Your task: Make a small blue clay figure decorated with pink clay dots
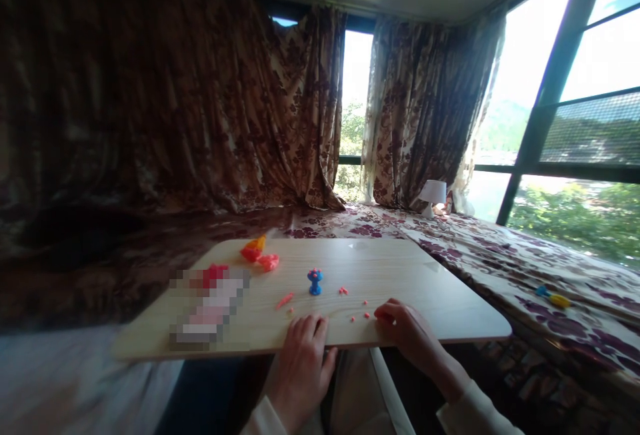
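A small blue clay figure (315, 282) with pink dots on its wide top stands upright on the wooden table. My left hand (306, 348) rests on the near table edge below it, fingers extended and holding nothing. Over the near edge to the right, my right hand (404, 330) has thumb and fingers brought together; whatever is between them is hidden or too small to name. Just left of its fingertips lie tiny pink clay bits (367, 315). More small pink pieces (343, 290) sit right of the figure, and a thin pink strip (285, 300) lies to its left.
Orange and red crumpled lumps (255, 248) lie at the table's (390, 262) back left. A blurred-out patch (213, 312) covers something on the left side. Beyond are a patterned bedspread (480, 255), a white lamp (433, 192), curtains (300, 108) and windows.
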Demonstrator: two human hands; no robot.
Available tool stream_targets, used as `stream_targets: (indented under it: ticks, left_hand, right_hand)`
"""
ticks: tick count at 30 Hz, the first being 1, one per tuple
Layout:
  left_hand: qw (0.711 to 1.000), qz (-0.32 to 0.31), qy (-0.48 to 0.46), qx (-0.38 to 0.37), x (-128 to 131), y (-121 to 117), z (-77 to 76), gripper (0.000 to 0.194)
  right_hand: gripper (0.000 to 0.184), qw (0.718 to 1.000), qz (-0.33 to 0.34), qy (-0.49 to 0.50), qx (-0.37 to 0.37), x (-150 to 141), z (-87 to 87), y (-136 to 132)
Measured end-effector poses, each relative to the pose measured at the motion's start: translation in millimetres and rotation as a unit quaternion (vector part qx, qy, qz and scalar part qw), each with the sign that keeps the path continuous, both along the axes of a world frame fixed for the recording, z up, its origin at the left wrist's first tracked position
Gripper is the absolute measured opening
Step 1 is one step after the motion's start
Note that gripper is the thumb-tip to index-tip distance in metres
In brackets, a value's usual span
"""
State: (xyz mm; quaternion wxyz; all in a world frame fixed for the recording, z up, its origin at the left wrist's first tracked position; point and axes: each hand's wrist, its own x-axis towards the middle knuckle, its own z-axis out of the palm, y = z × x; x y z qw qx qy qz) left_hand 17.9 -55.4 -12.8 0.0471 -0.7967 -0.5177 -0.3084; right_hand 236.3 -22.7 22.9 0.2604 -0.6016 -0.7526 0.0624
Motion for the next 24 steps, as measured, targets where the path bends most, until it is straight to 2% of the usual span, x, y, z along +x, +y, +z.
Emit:
stream_targets:
  ticks: [5,9,13,16,21,24]
  left_hand:
    - [1.000,-0.006,0.014,0.017,-5,0,-2.4,0.036]
    - [1.000,0.008,0.013,0.013,1,-1,-0.7,0.037]
    - [1.000,0.001,0.011,-0.014,11,1,5.3,0.040]
    - [1.000,0.006,0.011,-0.021,11,3,8.7,0.041]
    - [0.999,0.031,0.023,0.000,6,1,1.9,0.045]
    - [0.999,-0.004,0.038,0.015,9,1,-2.8,0.048]
  right_hand:
    - [0.028,0.999,0.013,-0.037,0.024,3,-2.2,-8]
    - [0.031,0.993,0.028,-0.102,0.054,2,-8.4,-20]
    - [0.052,0.991,0.030,-0.120,0.059,-2,-12.4,-23]
    - [0.055,0.990,0.018,-0.129,0.048,-3,-15.2,-24]
    - [0.058,0.988,0.006,-0.141,0.062,-7,-25.0,-34]
    - [0.059,0.986,0.017,-0.147,0.075,-8,-27.5,-35]
